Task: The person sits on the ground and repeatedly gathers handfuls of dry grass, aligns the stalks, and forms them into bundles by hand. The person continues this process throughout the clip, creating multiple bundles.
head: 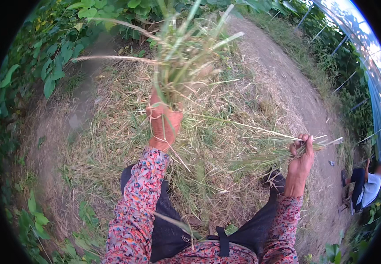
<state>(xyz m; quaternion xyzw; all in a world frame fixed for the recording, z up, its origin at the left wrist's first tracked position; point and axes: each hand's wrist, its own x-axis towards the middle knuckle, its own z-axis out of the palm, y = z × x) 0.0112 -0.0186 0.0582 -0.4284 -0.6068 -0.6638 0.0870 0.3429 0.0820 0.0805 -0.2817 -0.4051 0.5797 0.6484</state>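
Note:
My left hand [164,122] grips a thick bundle of grass stalks [180,62], raised in front of me with its upper ends blurred and spreading outward. Off to the right, my right hand [301,156] pinches a thinner bunch of stalks [269,156] between thumb and fingers. One long pale stem [240,123] stretches from near the left hand across to the right fingers. Below both hands, a broad layer of cut and loose grass [210,145] covers the ground between my legs.
Leafy green plants [58,56] crowd the upper left. A bare dirt path [273,62] curves along the right side, beside a blue net [380,112] on poles. At the far right sits another person [369,188] on a low seat.

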